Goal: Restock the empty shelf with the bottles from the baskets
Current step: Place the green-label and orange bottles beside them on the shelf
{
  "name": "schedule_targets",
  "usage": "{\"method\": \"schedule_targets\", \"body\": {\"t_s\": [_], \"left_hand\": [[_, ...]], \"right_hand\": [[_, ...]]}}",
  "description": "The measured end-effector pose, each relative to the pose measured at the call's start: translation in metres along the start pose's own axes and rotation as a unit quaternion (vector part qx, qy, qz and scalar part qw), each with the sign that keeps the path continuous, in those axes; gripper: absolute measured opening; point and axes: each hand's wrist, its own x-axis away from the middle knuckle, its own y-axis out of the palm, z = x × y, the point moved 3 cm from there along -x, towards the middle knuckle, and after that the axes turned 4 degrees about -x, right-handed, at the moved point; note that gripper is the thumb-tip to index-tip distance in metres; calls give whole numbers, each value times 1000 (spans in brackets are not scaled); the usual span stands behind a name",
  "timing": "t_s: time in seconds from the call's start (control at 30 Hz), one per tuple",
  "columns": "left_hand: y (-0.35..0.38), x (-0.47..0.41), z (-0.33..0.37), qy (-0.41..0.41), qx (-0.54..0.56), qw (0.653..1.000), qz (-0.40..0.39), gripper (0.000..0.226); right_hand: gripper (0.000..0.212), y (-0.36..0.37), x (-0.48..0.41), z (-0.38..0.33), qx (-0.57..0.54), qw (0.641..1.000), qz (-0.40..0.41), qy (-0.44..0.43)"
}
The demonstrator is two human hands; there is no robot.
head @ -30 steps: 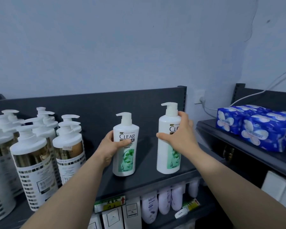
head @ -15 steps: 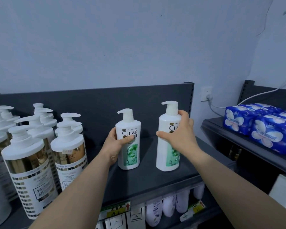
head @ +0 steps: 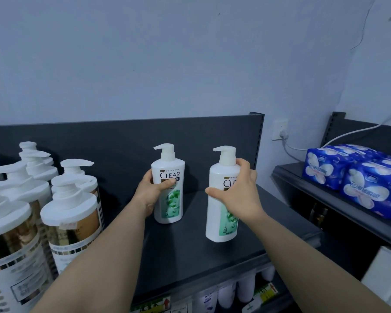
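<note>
Since half a second ago the left white CLEAR pump bottle with a green label (head: 168, 188) has gone deeper onto the shelf and now stands upright close to the back panel, while the right white CLEAR pump bottle with a green label (head: 220, 206) sits lower in view, nearer the front edge. A pale blue-grey painted wall (head: 167, 64) fills the upper part of the view, with a fine crack near its top right. Below it the dark grey metal shelf (head: 190, 249) runs across, backed by a dark grey upright back panel (head: 99, 143). A second dark shelf (head: 321, 195) stands off its right end. The cluster of white pump bottles with gold-banded labels (head: 70, 213) crowds the left end of the main shelf, at least six of them, unchanged from before. At least two blue printed tissue packs (head: 325, 166) lie on the right-hand shelf. The two CLEAR bottles stand apart from each other in the middle of the shelf. The left hand (head: 152, 192) grips the left bottle round its side, thumb across the label. The right hand (head: 239, 195) holds the right bottle at its shoulder, fingers curled behind, thumb in front. One white wall socket (head: 280, 129) with a white cable (head: 357, 131) sits between the shelves.
</note>
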Motion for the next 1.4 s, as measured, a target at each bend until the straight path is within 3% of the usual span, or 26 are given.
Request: {"method": "schedule_targets", "body": {"t_s": [0.17,0.73,0.97,1.07,1.2,1.4], "left_hand": [[-4,-17,3,0,2,999,38,48],[-10,-30,7,47,-55,991,116,57],[-7,-4,2,-8,-207,961,182,73],[-8,25,8,-22,-227,948,223,63],[-9,70,15,13,-225,949,219,51],[-9,118,20,22,-273,946,171,54]], "right_hand": [[92,12,-13,5,3,1000,-8,6],[93,34,-28,10,-2,1000,-11,5],[95,44,-21,6,-6,1000,-20,5],[95,51,-16,1,0,1000,-26,-4],[95,69,-14,-14,17,999,-28,-23],[92,105,-12,-31,23,999,-20,-26]]}}
